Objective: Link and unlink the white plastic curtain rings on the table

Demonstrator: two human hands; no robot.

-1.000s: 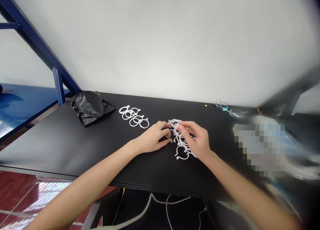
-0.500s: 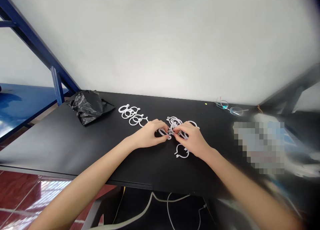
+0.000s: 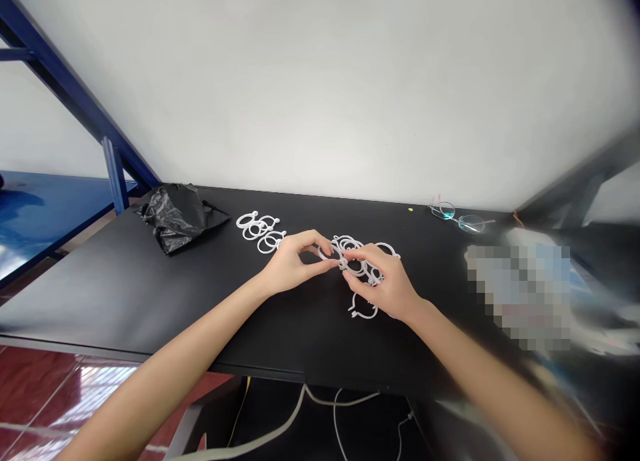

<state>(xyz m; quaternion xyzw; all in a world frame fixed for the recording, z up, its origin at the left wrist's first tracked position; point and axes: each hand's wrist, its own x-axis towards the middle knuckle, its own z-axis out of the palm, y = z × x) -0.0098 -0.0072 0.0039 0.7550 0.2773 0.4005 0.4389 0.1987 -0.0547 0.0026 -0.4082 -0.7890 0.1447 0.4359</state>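
Note:
My left hand (image 3: pixel 295 264) is closed on a white plastic ring (image 3: pixel 323 254), pinching it between thumb and fingertips. Close beside it, the curled fingers of my right hand (image 3: pixel 387 281) grip a white ring at the edge of the pile; my fingers partly hide where the two rings meet. Around and under my right hand lies the loose pile of white rings (image 3: pixel 345 239), each thin and round with small tabs. One open ring (image 3: pixel 369 315) lies nearer to me, partly under my right hand. Left of my left hand, several rings (image 3: pixel 257 229) overlap in a row.
A crumpled black plastic bag (image 3: pixel 175 217) sits at the back left of the black table (image 3: pixel 200 294). Eyeglasses (image 3: pixel 471 224) rest near the wall at the right. Further right is a blurred plastic package (image 3: pixel 595 314). Cables (image 3: pixel 295 414) hang below the front edge.
The ring in my left hand has turned and shows more of its round shape. My left hand has moved slightly left, covering the nearest end of the row.

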